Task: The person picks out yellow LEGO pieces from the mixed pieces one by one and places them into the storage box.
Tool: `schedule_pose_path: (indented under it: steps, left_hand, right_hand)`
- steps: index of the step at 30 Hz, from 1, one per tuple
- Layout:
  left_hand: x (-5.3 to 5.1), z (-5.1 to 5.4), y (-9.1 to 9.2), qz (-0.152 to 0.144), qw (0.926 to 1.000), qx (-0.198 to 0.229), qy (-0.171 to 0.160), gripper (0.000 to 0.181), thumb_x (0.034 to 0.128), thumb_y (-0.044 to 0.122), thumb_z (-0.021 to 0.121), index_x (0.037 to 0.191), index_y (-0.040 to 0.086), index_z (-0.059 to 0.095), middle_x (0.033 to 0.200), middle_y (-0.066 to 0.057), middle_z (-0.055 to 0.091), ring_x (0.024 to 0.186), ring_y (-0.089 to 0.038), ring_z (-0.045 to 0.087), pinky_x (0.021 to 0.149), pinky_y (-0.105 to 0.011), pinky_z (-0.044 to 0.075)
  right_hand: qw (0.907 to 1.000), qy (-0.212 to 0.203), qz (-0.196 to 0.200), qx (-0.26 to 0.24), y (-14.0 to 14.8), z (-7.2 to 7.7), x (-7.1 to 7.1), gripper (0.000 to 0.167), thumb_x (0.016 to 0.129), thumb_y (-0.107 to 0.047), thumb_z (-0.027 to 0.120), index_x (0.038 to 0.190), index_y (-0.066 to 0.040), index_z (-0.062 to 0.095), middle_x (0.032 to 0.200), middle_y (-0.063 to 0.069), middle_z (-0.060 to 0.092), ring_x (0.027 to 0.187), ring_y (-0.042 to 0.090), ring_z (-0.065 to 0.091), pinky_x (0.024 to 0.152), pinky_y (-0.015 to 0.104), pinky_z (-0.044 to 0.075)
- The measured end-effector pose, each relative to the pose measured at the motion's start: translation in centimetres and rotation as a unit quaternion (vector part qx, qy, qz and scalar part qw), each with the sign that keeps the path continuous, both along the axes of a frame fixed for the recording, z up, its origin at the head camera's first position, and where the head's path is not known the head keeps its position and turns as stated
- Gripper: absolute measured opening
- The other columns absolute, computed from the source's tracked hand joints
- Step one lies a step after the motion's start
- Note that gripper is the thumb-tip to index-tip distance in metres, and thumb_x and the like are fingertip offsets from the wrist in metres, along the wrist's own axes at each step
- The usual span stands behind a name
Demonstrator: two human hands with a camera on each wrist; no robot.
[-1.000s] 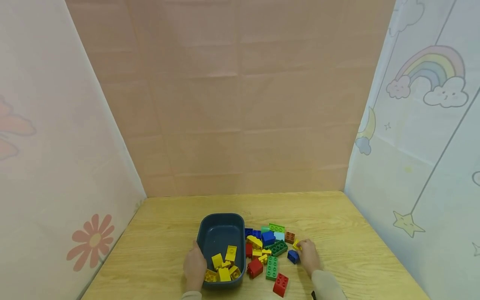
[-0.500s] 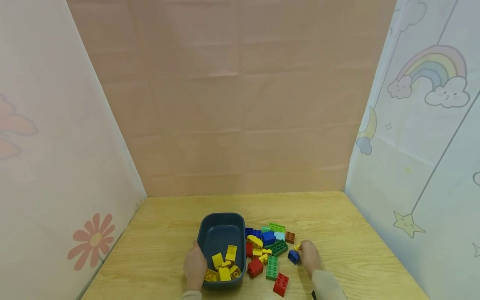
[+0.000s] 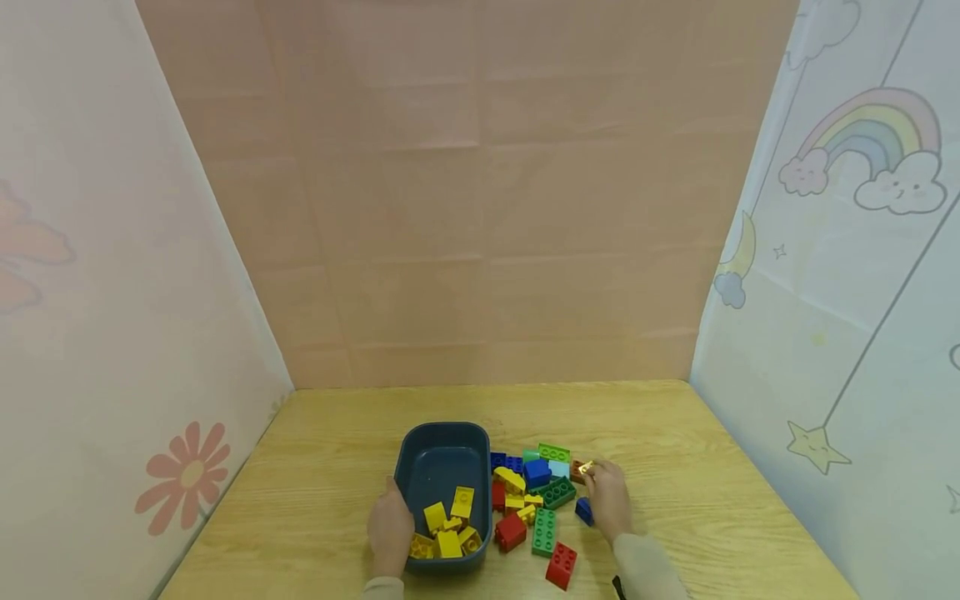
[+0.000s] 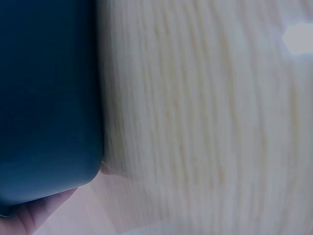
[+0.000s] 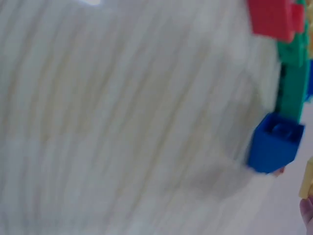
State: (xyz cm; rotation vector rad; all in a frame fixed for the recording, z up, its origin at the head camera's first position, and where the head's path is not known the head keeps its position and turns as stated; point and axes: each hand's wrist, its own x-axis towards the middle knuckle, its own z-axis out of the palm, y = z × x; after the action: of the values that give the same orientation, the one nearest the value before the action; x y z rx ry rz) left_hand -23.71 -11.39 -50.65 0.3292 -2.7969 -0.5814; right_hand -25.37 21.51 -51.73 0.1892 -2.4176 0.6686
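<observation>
My left hand [image 3: 390, 529] grips the left side of a dark blue-grey plastic bin [image 3: 441, 429]. In the left wrist view, part of that hand [image 4: 41, 210] shows against the lower edge of the bin [image 4: 46, 107]. Several yellow bricks [image 3: 448, 544] lie in the near half of the bin. Between its fingertips, my right hand [image 3: 609, 502] pinches a small yellow brick [image 3: 586, 467], raised near a brown brick [image 3: 576, 472]. Below that hand on the table lies a blue brick [image 3: 584, 511]. Only a fingertip and the yellow brick [image 5: 306, 180] show at the right wrist view's edge.
Right of the bin are loose bricks: a red one [image 3: 511, 532], a green one [image 3: 544, 532], a dark green one [image 3: 557, 493], a yellow curved one [image 3: 510, 481] and a blue one [image 3: 537, 473]. Another red brick [image 3: 561, 566] lies nearer on the wooden table [image 3: 690, 500].
The right hand has picked the small yellow brick off the table and moved it slightly up and left, toward the brown brick. The left hand and the bin have stayed in place.
</observation>
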Motion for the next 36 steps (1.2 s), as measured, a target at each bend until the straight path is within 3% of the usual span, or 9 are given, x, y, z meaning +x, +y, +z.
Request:
schedule_pose_path:
  steps: [8,14,19,27,36]
  left_hand:
    - [0.2,0.1,0.0,-0.004,1.0,-0.001,-0.003,0.052,0.0735,-0.005,0.061,0.121,-0.015,0.043,0.061,-0.014,0.054,0.053,-0.023,0.054,0.045,-0.035,0.044]
    - [0.1,-0.1,-0.1,0.0,1.0,-0.002,0.005,0.051,0.0733,-0.005,0.061,0.12,-0.015,0.045,0.062,-0.014,0.054,0.053,-0.024,0.054,0.045,-0.036,0.045]
    - [0.1,-0.2,-0.1,-0.003,0.9999,-0.001,0.01,0.049,0.0755,-0.006,0.058,0.122,-0.015,0.043,0.053,-0.009,0.048,0.044,-0.019,0.048,0.039,-0.034,0.04]
    - [0.2,-0.1,0.0,0.001,0.9999,0.005,0.011,0.051,0.0744,-0.006,0.059,0.122,-0.013,0.043,0.052,-0.009,0.047,0.044,-0.019,0.048,0.039,-0.034,0.039]
    - [0.1,-0.2,0.1,0.003,0.9999,0.0,0.01,0.052,0.0738,-0.005,0.06,0.122,-0.013,0.043,0.056,-0.011,0.05,0.047,-0.021,0.051,0.041,-0.035,0.041]
  right_hand:
    - [0.9963,0.053,0.036,-0.058,-3.9,1.4,-0.3,0.007,0.07,0.004,0.07,0.074,0.004,0.065,0.093,0.021,0.06,0.087,0.034,0.056,0.071,0.042,0.048]
    - [0.9909,0.05,0.103,-0.072,-7.6,2.5,0.5,0.007,0.07,0.002,0.071,0.074,0.0,0.065,0.096,0.017,0.061,0.087,0.031,0.057,0.067,0.037,0.049]
    - [0.9845,0.041,0.147,-0.087,-10.0,3.0,1.1,0.006,0.072,0.001,0.069,0.075,-0.002,0.065,0.098,0.016,0.061,0.091,0.029,0.057,0.073,0.039,0.048]
    - [0.9759,-0.03,0.199,-0.084,-12.4,3.1,2.0,0.003,0.076,-0.003,0.067,0.074,-0.005,0.066,0.099,0.011,0.062,0.094,0.027,0.057,0.078,0.04,0.047]
    - [0.9524,-0.092,0.29,-0.021,-14.1,2.4,2.7,0.004,0.078,-0.004,0.065,0.075,-0.007,0.066,0.102,0.011,0.06,0.095,0.022,0.056,0.078,0.03,0.047]
